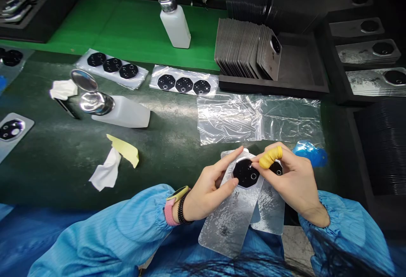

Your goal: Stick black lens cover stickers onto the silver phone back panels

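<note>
My left hand (214,190) holds a silvery, mottled phone back cover (226,218) by its upper part, thumb and forefinger spread on either side of a black octagonal camera lens cover (245,173). That lens cover sits at the top of the panel. My right hand (290,179), with a yellow finger cot (270,157) on one finger, pinches at the lens cover's upper right edge. Whether a thin film is between those fingertips is hidden. A second phone back cover (269,209) with its own black lens cover lies partly under the first, below my right hand.
Ahead lie a clear plastic sheet (228,118) and bagged lens covers (184,84). One white bottle (127,112) has its lid up; another bottle (177,27) stands behind. A black tray (301,65) holds stacked panels. Blue film (311,153) and paper scraps (108,169) lie nearby.
</note>
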The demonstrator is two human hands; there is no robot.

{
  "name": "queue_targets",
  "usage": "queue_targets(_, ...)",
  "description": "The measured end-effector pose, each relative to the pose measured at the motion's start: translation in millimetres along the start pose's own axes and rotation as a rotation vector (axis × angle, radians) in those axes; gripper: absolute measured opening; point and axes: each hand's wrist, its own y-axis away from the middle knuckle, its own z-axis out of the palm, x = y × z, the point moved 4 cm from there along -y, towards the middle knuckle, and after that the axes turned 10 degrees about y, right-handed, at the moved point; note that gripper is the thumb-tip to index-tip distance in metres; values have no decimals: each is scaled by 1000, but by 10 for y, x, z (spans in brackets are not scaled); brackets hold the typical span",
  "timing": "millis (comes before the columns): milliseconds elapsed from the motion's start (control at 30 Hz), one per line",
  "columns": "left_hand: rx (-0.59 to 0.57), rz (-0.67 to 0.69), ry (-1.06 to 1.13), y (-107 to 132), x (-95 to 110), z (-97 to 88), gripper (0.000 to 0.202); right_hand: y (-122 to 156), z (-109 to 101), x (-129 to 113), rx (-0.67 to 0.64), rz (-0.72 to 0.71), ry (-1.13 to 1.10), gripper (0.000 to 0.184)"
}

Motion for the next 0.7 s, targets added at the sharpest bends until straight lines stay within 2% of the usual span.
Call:
queue_targets(300, -4, 45, -20, -10, 33, 24, 53, -1, -8, -22, 1, -10, 45, 19)
queue_targets(700, -5, 52, -5, -11, 56, 39, 53, 38, -29, -70, 27, -138, 170, 21)
